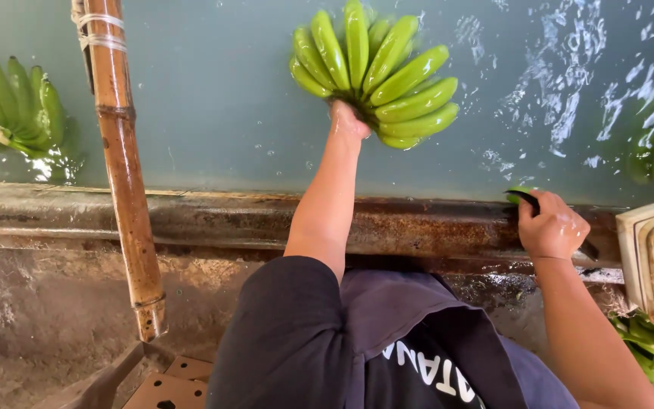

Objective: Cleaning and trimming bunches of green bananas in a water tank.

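Left hand (348, 121): grip closed around the crown of a green banana bunch (376, 72), held over the water tank (213, 113).
Right hand (552, 227): grip clenched on a dark-handled tool (525, 198) at the tank's rusty rim (410, 220).
Trays: cream stack (637, 250), far right.

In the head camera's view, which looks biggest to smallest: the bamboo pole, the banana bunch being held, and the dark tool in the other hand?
1. Bamboo pole, though nearness to the camera may enlarge it.
2. Banana bunch, gripped by the left hand.
3. Dark tool, mostly hidden in the right hand.
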